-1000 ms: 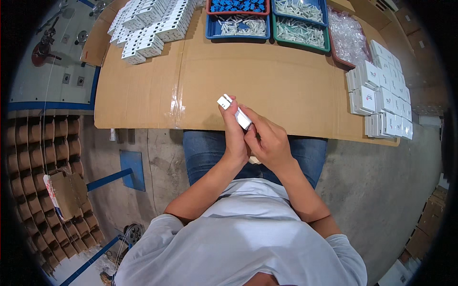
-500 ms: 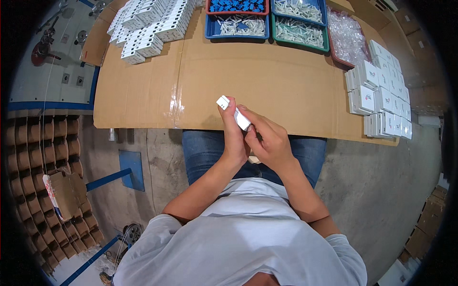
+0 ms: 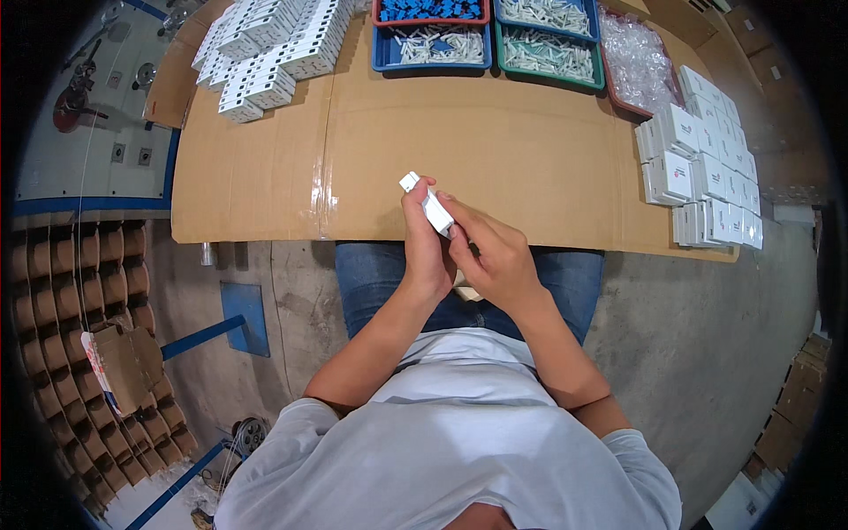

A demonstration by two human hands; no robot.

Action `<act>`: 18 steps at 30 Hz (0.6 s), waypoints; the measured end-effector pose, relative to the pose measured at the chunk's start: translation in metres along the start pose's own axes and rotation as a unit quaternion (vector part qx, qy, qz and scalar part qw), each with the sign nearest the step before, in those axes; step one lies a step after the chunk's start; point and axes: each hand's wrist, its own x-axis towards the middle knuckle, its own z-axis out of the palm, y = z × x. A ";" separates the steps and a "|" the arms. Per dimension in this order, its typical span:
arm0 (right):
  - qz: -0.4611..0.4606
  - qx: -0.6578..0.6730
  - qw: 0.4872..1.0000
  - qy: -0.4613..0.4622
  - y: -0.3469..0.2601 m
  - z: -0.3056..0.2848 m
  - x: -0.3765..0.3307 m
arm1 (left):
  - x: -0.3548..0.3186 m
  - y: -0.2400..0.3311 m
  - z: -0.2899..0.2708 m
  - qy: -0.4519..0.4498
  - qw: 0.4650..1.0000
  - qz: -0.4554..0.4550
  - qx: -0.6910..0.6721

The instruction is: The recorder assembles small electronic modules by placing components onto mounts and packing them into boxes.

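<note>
A small, narrow white box [image 3: 435,214] is held in front of me, slanting over the near edge of the table. My left hand [image 3: 424,252] is closed round it, with the thumb across its face and the far end poking out past the fingers. At its near end, my right hand [image 3: 496,256] pinches the box between thumb and bent fingers. Whether the box's end is open or shut cannot be made out.
The table is covered with brown cardboard [image 3: 495,168]. Stacked white boxes [image 3: 265,71] stand at the far left, and white cartons [image 3: 698,177] at the right. Along the back are a blue tray [image 3: 433,66] and a green tray [image 3: 548,75] of small white parts, plus a red tray [image 3: 638,66] of clear plastic.
The white box has tilted slightly and shifted a little to the left in my hands. Both hands keep hold of it. The view has shifted slightly.
</note>
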 end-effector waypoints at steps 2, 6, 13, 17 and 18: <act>-0.013 -0.008 1.000 0.012 -0.001 0.002 -0.002 | -0.002 -0.002 -0.001 0.005 1.000 0.005 -0.009; 0.015 -0.019 1.000 0.002 -0.006 -0.002 -0.004 | -0.007 -0.004 0.004 0.005 1.000 0.002 -0.020; -0.024 0.007 1.000 0.016 -0.003 -0.006 0.000 | -0.002 -0.003 0.003 -0.016 0.999 0.020 -0.022; 0.016 0.072 0.997 -0.026 -0.003 -0.016 0.004 | -0.003 0.010 0.011 -0.014 1.000 0.010 -0.022; 0.051 0.102 0.993 -0.034 -0.003 -0.021 0.006 | -0.004 0.014 0.013 -0.017 1.000 0.012 -0.023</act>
